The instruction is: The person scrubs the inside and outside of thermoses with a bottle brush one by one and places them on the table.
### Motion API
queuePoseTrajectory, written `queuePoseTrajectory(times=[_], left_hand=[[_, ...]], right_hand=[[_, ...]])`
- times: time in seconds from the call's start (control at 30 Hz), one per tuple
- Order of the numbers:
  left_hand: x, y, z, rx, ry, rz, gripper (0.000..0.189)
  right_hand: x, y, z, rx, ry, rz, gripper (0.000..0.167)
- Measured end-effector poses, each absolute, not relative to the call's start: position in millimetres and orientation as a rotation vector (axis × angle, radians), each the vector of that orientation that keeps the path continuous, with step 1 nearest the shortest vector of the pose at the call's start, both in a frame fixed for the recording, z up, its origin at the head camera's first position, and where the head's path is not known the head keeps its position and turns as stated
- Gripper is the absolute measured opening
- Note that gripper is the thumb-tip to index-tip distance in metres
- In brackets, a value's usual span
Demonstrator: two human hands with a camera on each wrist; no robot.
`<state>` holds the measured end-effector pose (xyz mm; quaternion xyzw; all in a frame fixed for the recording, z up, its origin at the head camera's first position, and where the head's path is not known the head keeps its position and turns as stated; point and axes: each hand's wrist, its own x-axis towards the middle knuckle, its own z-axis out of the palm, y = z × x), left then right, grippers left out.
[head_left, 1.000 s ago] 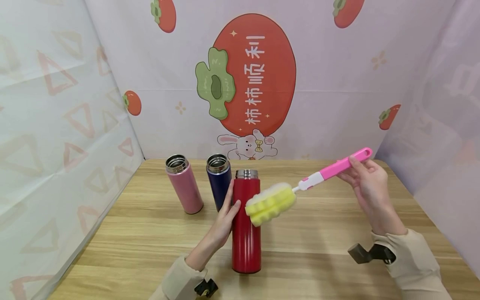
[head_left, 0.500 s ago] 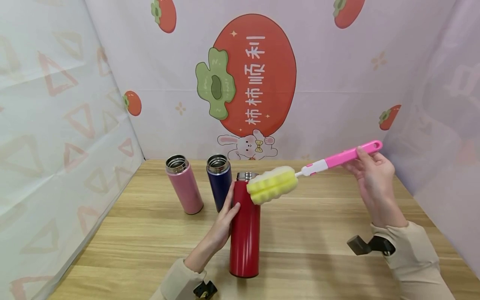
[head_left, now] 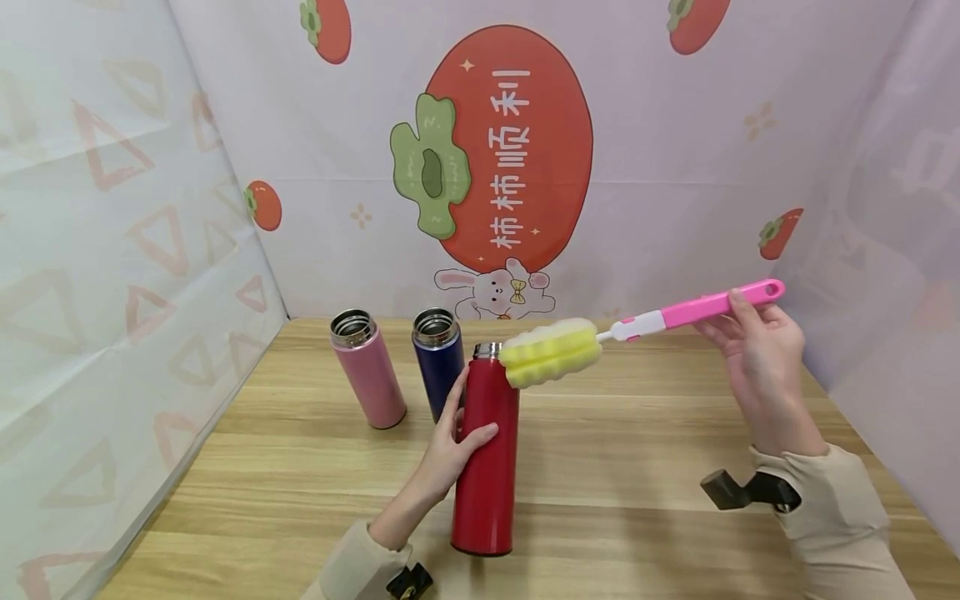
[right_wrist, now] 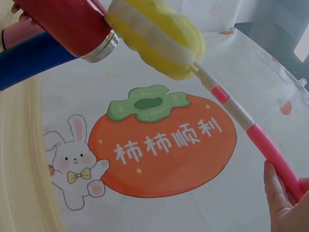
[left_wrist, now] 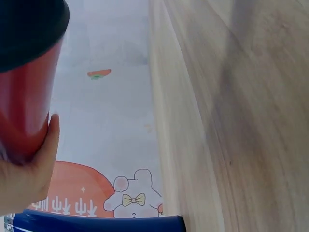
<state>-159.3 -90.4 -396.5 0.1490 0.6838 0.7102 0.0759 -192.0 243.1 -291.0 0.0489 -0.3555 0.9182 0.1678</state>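
My left hand (head_left: 450, 454) grips the red thermos bottle (head_left: 486, 467) round its middle, thumb across the front. The bottle leans slightly, and its dark base (left_wrist: 31, 29) looks raised off the table in the left wrist view. Its steel neck (right_wrist: 101, 47) has no lid. My right hand (head_left: 767, 358) pinches the pink handle (head_left: 693, 310) of a sponge bottle brush near its end. The brush's yellow-and-white sponge head (head_left: 551, 354) is beside the bottle's neck and overlaps its right side in the head view; whether they touch I cannot tell.
A pink bottle (head_left: 371, 375) and a blue bottle (head_left: 435, 362), both lidless, stand upright on the wooden table (head_left: 622, 492), left of the red one. The blue one is partly behind my left hand. A printed cloth wall (head_left: 660, 167) closes off the back.
My right hand has moved up and to the right, lifting the brush head toward the bottle's neck. The red bottle has shifted slightly left and tilted, and my left thumb reaches farther across it.
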Motion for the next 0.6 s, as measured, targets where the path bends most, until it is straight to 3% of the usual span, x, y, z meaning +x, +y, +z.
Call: queuePoseTrajectory(times=[0.6], left_hand=[[-155.8, -95.3, -397.0, 0.570, 1.916, 2.163, 0.069]], right_hand=[[-187.2, 252.1, -287.7, 0.123, -1.035, 2.671, 0.021]])
